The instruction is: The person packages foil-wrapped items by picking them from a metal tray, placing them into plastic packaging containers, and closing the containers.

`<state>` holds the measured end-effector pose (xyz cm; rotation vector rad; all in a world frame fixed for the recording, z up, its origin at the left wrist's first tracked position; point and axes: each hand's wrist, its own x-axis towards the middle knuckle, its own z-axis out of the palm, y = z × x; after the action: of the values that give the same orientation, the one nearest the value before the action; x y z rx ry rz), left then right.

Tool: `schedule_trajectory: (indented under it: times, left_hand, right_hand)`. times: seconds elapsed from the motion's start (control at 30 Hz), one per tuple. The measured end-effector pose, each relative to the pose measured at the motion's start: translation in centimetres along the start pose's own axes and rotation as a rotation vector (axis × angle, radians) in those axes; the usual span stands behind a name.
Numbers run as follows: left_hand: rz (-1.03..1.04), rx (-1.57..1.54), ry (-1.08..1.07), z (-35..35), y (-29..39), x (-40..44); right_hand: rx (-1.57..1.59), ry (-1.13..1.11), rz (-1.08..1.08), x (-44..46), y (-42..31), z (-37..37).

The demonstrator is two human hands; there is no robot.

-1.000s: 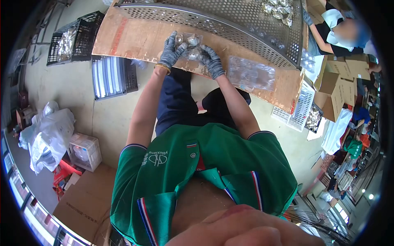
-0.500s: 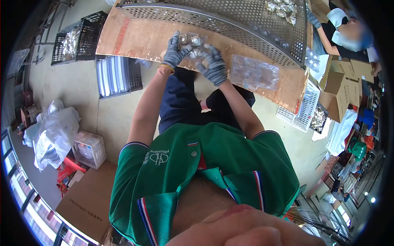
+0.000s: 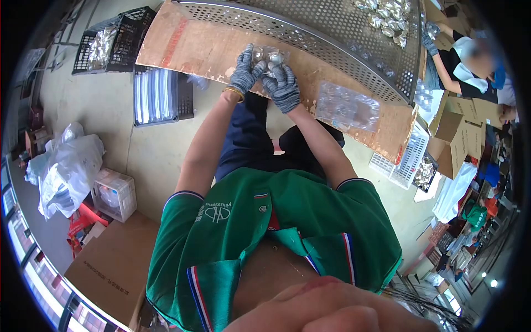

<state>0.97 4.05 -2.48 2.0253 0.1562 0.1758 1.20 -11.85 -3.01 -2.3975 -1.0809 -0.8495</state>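
Note:
A small clear plastic pack [image 3: 272, 54] with shiny rounded pieces inside lies at the near part of the wooden bench. My left hand [image 3: 245, 73], in a grey striped knit glove, holds its left side, fingers along the edge and thumb over the front. Gloved the same way, my right hand [image 3: 282, 89] is closed over the near right part, fingertips pressing on it. The fingers hide much of the pack's near side. To the right of my right hand, a flat clear plastic tray [image 3: 347, 106] with moulded hollows rests on the bench.
A perforated metal tray [image 3: 332, 33] stands along the bench's far side, with a heap of shiny pieces [image 3: 390, 22] in it. Black crates [image 3: 119, 41] are at the left. White baskets [image 3: 406, 157] and cardboard boxes [image 3: 453, 133] stand right, near another person [image 3: 464, 66].
My right hand has come in from the right and closed over the pack. My left hand stays at the pack's left side. The whole view has shifted slightly.

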Motion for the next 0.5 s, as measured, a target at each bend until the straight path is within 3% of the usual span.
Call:
schedule_trajectory:
  times: [0.3,0.37,0.4,0.43,0.5]
  left_hand:
    - [-0.144,0.001,0.03,0.7,0.5,-0.4]
    - [-0.111,0.004,0.075,1.1,-0.7,-0.3]
    - [-0.075,-0.088,0.088,2.3,-3.7,0.2]
    - [-0.07,-0.092,0.09,2.2,-3.4,0.4]
    - [-0.123,-0.011,0.097,1.9,-2.6,-0.1]
  right_hand:
    - [0.08,-0.047,-0.016,1.3,1.2,-1.2]
    - [0.518,-0.073,0.167,1.9,1.7,-3.2]
    - [0.316,0.08,0.29,1.4,2.2,-2.7]
    - [0.312,0.082,0.285,0.0,3.3,-1.2]
    - [0.953,-0.074,0.999,-1.5,5.5,1.3]
